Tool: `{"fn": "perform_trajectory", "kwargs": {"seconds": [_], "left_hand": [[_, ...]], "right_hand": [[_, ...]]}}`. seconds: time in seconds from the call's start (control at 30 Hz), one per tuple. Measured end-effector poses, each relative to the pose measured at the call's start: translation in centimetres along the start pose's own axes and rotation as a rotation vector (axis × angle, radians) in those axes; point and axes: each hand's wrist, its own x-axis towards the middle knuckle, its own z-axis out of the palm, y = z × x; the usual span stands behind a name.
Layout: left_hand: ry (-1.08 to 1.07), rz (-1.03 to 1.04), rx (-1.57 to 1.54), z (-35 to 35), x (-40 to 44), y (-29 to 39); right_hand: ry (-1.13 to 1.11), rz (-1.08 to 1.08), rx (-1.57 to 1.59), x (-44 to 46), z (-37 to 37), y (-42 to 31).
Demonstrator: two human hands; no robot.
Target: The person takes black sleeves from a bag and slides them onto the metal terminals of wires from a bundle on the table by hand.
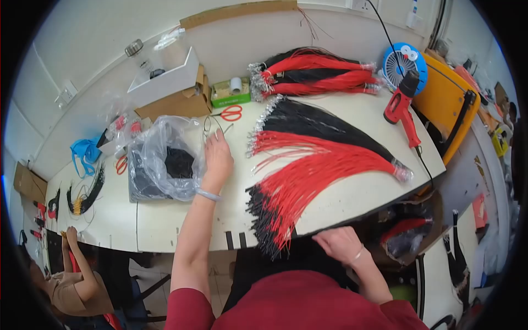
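Observation:
My left hand (219, 157) reaches across the table, its fingers closed at a pair of thin-framed eyeglasses (207, 125). Red-handled scissors (231, 113) lie just beyond. Beside my left wrist stands a clear plastic bag (151, 148), open at the top, with black pieces inside (179, 163). My right hand (339, 244) is curled closed at the table's front edge; what it holds, if anything, is hidden. In front of it a bundle of red wires (308, 170) with black ends fans out, alongside a bundle of black wires (324, 124).
More red and black wire bundles (319, 71) lie at the back. A red heat gun (404, 107) and a blue fan (405, 67) stand right. Boxes (165, 82) line the back left. Another person (77, 280) sits at the left.

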Motion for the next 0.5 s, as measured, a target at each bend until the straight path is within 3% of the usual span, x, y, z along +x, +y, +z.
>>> {"fn": "perform_trajectory", "kwargs": {"seconds": [0.17, 0.27, 0.3, 0.37, 0.47, 0.5], "left_hand": [[-0.291, -0.152, 0.112, 0.4, 2.4, -2.0], [0.094, -0.106, -0.253, -3.5, 3.2, 0.5], [0.233, -0.091, -0.377, -5.2, 3.5, 1.6], [0.191, -0.143, -0.532, -9.9, 3.2, 3.8], [0.046, -0.283, -0.991, -17.7, 1.4, 6.6], [0.043, -0.297, -0.981, -19.5, 0.4, 7.4]], "right_hand": [[0.21, -0.181, 0.495, 1.9, -3.8, 0.1], [0.209, -0.183, 0.395, 6.5, -6.7, 1.2], [0.349, -0.245, 0.571, 8.8, -6.3, 1.7], [0.511, -0.229, 0.591, 12.7, -7.3, 0.6], [0.518, -0.164, 0.805, 16.0, -7.9, -2.5], [0.505, -0.166, 0.816, 16.0, -7.8, -3.0]]}}
